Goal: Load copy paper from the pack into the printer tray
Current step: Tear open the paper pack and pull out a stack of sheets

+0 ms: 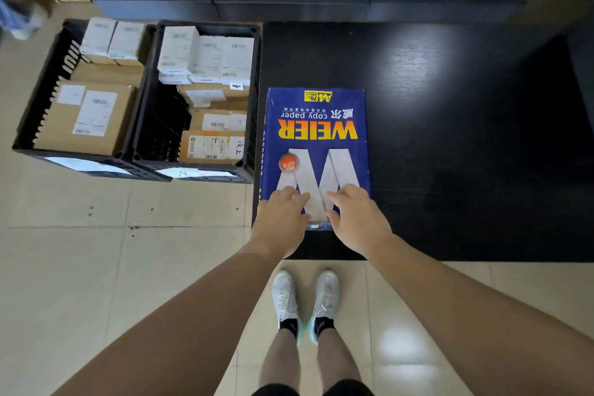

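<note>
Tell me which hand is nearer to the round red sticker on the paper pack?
Left. The left hand rests on the pack's near end just below the red sticker; the right hand sits on the same end but further across, to the sticker's right.

**paperjam_88:** what can you actually read there?

**toner_low:** mostly the blue wrapped pack of copy paper (316, 145). It says "WEIER" in big yellow-orange letters, "copy paper" in white, and a yellow tag with "A4 70", all upside down from here. There's a huge white "W" too, plus Chinese characters I can't make out.

**paperjam_88:** the brown cardboard boxes (212, 146)?

**toner_low:** barcode labels, print too small. One has handwritten "汉上".
</note>
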The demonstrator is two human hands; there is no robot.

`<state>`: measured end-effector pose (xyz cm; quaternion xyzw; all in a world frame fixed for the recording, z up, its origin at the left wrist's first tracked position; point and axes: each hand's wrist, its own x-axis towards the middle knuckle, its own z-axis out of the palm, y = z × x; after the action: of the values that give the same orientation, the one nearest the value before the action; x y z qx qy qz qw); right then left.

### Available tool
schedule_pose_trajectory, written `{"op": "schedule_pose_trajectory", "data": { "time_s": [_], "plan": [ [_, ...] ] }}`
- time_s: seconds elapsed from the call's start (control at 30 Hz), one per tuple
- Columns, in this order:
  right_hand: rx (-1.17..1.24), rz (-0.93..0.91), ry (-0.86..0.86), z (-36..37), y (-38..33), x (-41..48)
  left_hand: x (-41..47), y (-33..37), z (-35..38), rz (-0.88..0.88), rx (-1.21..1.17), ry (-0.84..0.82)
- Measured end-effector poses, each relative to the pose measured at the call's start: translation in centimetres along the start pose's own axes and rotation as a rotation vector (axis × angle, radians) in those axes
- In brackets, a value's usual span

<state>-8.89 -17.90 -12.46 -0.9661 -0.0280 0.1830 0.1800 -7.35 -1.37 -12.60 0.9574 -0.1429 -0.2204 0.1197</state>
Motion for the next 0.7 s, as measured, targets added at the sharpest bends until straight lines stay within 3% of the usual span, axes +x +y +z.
{"op": "schedule_pose_trajectory", "data": {
  "time_s": [0.27,0.7],
  "plan": [
    [-0.003,-0.055,0.136,1.9,0.5,-0.5,-0.6,0.1,1.6,-0.003,-0.034,0.118],
    [0.221,0.074,0.188,2.7,-0.1,-0.1,-0.5,0.6,2.2,-0.081,-0.087,0.145]
  ]
}}
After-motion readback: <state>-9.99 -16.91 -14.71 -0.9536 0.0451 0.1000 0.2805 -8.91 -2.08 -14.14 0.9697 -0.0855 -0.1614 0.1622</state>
